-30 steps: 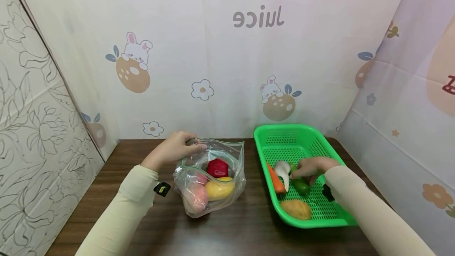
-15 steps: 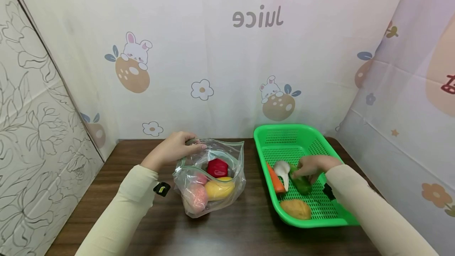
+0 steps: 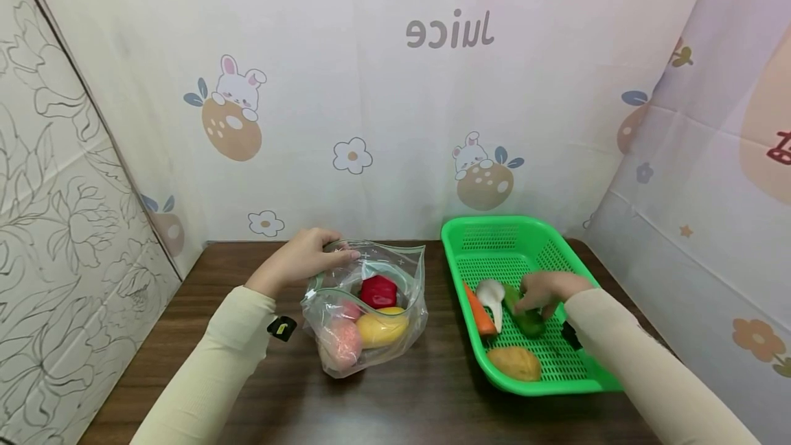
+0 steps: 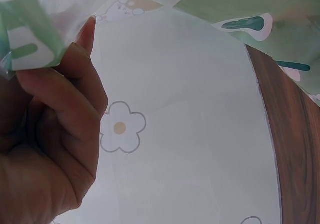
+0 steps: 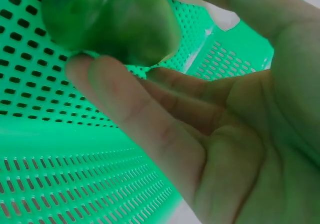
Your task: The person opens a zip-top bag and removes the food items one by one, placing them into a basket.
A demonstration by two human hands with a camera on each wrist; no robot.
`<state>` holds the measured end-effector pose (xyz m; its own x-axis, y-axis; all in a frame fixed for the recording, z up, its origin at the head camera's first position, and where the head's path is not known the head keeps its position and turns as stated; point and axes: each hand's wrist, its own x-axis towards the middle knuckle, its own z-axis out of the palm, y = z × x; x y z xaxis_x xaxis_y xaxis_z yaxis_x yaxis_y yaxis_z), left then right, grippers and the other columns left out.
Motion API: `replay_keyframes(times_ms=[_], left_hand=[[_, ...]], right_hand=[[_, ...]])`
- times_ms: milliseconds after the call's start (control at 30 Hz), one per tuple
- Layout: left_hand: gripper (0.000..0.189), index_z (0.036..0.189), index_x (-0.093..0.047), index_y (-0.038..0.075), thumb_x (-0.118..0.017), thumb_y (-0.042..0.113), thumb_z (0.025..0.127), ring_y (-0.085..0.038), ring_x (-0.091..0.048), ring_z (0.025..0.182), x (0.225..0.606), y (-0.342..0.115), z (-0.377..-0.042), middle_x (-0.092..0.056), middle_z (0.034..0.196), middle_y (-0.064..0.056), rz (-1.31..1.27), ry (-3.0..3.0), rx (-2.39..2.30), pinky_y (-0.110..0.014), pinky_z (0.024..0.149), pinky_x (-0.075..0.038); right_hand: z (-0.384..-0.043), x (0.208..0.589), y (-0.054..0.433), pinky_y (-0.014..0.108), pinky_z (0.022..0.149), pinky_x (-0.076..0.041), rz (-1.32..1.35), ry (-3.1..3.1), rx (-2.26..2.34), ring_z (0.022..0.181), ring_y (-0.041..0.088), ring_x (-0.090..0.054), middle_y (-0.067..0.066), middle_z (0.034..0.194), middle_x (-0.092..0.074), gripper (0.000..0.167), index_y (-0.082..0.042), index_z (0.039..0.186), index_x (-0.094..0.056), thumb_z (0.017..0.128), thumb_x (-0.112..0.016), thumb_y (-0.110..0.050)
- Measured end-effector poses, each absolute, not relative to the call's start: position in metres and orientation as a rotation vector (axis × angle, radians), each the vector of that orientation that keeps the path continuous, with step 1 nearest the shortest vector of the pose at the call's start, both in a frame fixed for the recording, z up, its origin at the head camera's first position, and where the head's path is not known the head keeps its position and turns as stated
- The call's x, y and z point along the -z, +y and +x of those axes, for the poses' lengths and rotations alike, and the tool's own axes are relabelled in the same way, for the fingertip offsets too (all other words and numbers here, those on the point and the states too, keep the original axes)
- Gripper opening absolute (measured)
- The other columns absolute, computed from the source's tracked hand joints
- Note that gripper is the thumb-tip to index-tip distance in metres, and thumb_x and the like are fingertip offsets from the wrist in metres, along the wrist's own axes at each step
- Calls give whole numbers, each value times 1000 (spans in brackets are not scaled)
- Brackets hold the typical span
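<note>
My left hand (image 3: 304,259) grips the upper left rim of a clear zip bag (image 3: 415,297), whose mouth gapes. Inside the bag are a dark red fruit or vegetable (image 3: 378,291), a yellow mango-like fruit (image 3: 383,329) and a pink peach-like fruit (image 3: 341,345). In the left wrist view, the bag's green-printed film (image 4: 32,38) shows between thumb and curled fingers. Over the green basket (image 3: 454,273), my right hand (image 3: 548,288) holds a green pepper (image 3: 531,325) between fingers and thumb. The right wrist view shows fingertips right under the glossy pepper (image 5: 115,23).
Left of the pepper lie a white garlic-like bulb (image 3: 491,294) and a carrot (image 3: 480,313), with a potato (image 3: 515,364) at the basket's near end. Bag and basket stand on a dark wooden table (image 3: 426,390), backed by a printed curtain (image 3: 383,101).
The green pepper has shifted slightly to the right and toward me under my right hand, whose fingers have moved a little on it. The left hand and bag have stayed still.
</note>
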<state>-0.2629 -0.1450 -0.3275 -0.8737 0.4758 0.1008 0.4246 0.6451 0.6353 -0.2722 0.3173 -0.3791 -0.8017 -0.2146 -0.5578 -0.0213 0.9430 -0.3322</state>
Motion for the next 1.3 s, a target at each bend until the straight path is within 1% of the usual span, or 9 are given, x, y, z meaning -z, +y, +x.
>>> replay_keyframes(times_ms=[100,200,333,400,600,733,900,1100,1300], left_hand=[[30,79,-64,18,-69,43,95,-15,-52,68,328,-145,-263,-55,69,2,764,2784,-1040,-34,62,-45],[31,78,-64,17,-69,43,95,-15,-52,67,328,-146,-264,-54,68,2,769,2782,-1040,-34,62,-45],[31,78,-64,18,-69,44,94,-15,-52,67,327,-145,-264,-55,68,2,759,2776,-1041,-34,62,-46],[31,78,-64,18,-69,43,95,-16,-53,66,327,-145,-264,-56,69,1,759,2768,-1044,-35,62,-47],[29,80,-66,17,-69,42,95,-16,-55,67,325,-145,-263,-59,71,1,753,2749,-1073,-35,63,-49],[30,80,-65,16,-69,42,95,-16,-54,68,325,-145,-262,-58,71,0,760,2741,-1092,-35,63,-48],[32,78,-63,16,-69,42,95,-15,-52,65,324,-145,-261,-55,69,1,767,2747,-1096,-34,62,-46],[32,77,-62,16,-68,41,96,-15,-52,63,322,-146,-260,-56,67,1,764,2747,-1104,-35,62,-47],[33,76,-62,16,-68,42,95,-15,-51,65,322,-145,-260,-55,68,1,764,2748,-1111,-35,62,-47]], right_hand=[[-273,375,318,39,71,-56,-157,2490,386,70,22,-62,32,126,-52,64,14,132,-47,93,-72,-30],[-274,366,317,39,71,-54,-193,2523,316,70,21,-61,36,137,-44,77,16,141,-39,93,-71,-35],[-271,343,307,36,67,-50,-319,2567,275,67,17,-59,22,107,-62,67,14,136,-46,95,-68,-34],[-267,329,300,36,66,-50,-406,2597,282,70,17,-61,12,97,-64,62,12,133,-51,95,-68,-33],[-252,286,272,41,75,-55,-696,2702,338,92,23,-68,10,105,-70,48,4,125,-60,96,-68,-33],[-240,269,254,36,75,-55,-881,2755,388,85,13,-68,-1,95,-71,36,-1,120,-63,97,-67,-28],[-228,256,231,32,74,-54,-1052,2779,423,83,6,-67,-8,91,-70,28,-6,117,-66,96,-68,-24],[-220,251,205,27,73,-54,-1143,2735,480,81,3,-65,-11,90,-69,26,-8,118,-67,96,-70,-21],[-218,257,176,26,74,-55,-1340,2656,520,82,4,-62,-6,102,-69,21,-10,117,-70,97,-68,-16]])
